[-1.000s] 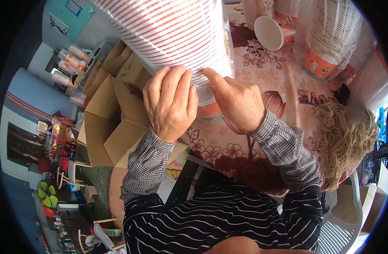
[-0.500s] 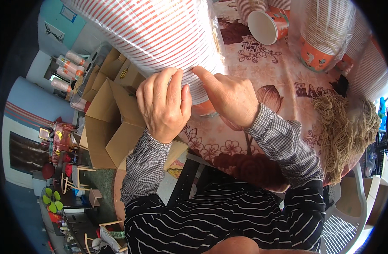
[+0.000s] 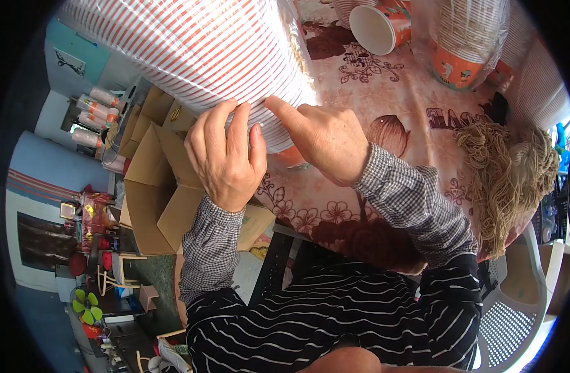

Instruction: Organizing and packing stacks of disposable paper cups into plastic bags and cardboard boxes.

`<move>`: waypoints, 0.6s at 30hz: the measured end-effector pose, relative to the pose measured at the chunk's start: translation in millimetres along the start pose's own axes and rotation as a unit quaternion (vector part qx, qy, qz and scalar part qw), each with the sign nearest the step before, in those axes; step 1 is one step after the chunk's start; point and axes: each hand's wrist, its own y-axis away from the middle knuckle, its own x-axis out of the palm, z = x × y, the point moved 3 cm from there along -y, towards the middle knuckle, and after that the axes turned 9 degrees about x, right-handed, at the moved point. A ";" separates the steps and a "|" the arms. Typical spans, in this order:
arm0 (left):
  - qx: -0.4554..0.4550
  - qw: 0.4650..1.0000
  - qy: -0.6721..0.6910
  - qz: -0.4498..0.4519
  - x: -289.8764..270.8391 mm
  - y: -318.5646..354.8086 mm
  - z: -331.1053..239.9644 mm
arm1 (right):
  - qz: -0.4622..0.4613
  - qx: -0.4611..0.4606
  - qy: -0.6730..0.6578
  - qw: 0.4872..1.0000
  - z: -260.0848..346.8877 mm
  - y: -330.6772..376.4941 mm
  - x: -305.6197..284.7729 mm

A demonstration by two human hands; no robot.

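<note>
A tall column of nested paper cups (image 3: 192, 56), white with red-orange rim lines, stands wrapped in clear plastic at the upper middle. My left hand (image 3: 228, 155) lies against its near side with fingers bent over the wrapped rims. Beside it my right hand (image 3: 325, 138) presses on the same column, forefinger stretched and the other fingers curled. Both hands are closed on the cups near the column's lower end. Whether they pinch the plastic itself is hidden. An orange cup wall shows under the hands.
On the flowered tablecloth (image 3: 415, 143) lie a tipped paper cup (image 3: 373, 31), more wrapped cup stacks (image 3: 462, 56) and a bundle of beige string (image 3: 493, 180) at the right. Left of the table stands an open cardboard box (image 3: 145, 193). A white plastic chair (image 3: 515, 311) is at the lower right.
The column and both hands appear slightly further left and up in the picture, as does the tabletop. The hands' grip on the cups looks nearly the same.
</note>
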 end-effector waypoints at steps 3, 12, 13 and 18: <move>0.000 1.000 0.003 0.002 2.6 -1.0 0.4 | -0.002 0.000 0.001 1.000 -1.8 0.4 2.3; 0.005 1.000 0.002 0.003 1.0 -0.2 1.0 | 0.000 0.002 -0.001 1.000 -0.9 1.3 2.5; 0.006 1.000 0.004 0.005 1.3 -0.1 0.7 | 0.000 0.004 0.001 1.000 -0.9 1.5 2.8; 0.012 1.000 -0.002 0.007 3.2 0.9 1.3 | -0.019 0.003 0.018 1.000 -3.4 0.8 5.2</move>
